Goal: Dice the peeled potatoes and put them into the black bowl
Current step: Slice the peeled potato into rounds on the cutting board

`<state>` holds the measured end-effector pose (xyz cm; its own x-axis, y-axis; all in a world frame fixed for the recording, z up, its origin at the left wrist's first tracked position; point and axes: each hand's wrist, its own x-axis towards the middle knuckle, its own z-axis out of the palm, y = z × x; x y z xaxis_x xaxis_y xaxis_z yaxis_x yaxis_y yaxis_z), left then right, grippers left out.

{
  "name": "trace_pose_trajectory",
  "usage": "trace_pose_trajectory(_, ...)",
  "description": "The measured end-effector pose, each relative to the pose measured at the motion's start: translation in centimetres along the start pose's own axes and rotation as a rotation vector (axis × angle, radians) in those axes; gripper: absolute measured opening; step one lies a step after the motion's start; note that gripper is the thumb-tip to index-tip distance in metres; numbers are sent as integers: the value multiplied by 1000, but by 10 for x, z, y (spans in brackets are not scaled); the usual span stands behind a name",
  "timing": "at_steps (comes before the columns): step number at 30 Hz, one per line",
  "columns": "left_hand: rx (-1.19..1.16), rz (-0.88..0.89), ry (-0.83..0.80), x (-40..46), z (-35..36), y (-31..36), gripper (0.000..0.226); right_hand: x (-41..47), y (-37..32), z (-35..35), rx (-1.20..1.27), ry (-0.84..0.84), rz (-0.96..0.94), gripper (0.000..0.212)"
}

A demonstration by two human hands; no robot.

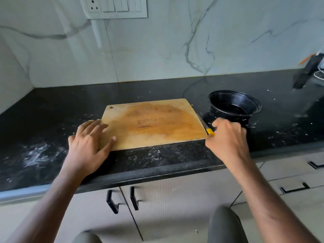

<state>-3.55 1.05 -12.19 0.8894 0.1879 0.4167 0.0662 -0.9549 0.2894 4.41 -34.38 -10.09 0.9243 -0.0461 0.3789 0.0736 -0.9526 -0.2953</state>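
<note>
Zero potatoes in sight. Wooden cutting board [152,123] bare. Left hand [89,142] flat on board's near-left corner, fingers spread. Right hand [228,137] curls round yellow-handled knife [209,131] at board's right edge. Black bowl [235,106] just beyond, possibly empty; interior dark. Dicing either finished or unstarted.

A wooden board [152,123] lies on a dark counter [157,160], its top bare with a damp brownish patch mid-board. The left hand [89,142] rests flat on the board's near left corner, fingers spread. The right hand [228,137] curls round a knife [207,128] with a yellow handle at the board's right edge. Just right of it stands a black bowl [235,107], near the hand. White scraps dot the counter
</note>
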Motion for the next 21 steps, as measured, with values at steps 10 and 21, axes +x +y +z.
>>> trace_pose_trajectory(10, -129, -112, 119, -3, -5, 0, 59, 12, -37, 1, 306, 197, 41, 29)
trace_pose_trajectory(21, -936, -634, 381, -3, -18, -23, 20, 17, -47, 34, 257, 203, -75, 20)
